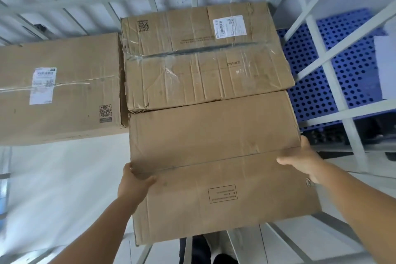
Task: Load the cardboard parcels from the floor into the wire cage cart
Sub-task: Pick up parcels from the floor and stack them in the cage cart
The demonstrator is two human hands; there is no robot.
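The cardboard parcel (214, 167), plain and creased with a small printed box on top, is held between both hands at the open side of the wire cage cart (330, 83), its far edge touching a taped parcel (203, 55) already inside. A third parcel (60, 90) with a white label lies to the left, beside the taped one. White bars frame a pale floor; a blue perforated pallet (351, 66) shows beyond the right bars. The left hand (134, 184) grips the parcel's left edge, thumb on top; the right hand (304, 161) clasps the right edge likewise.
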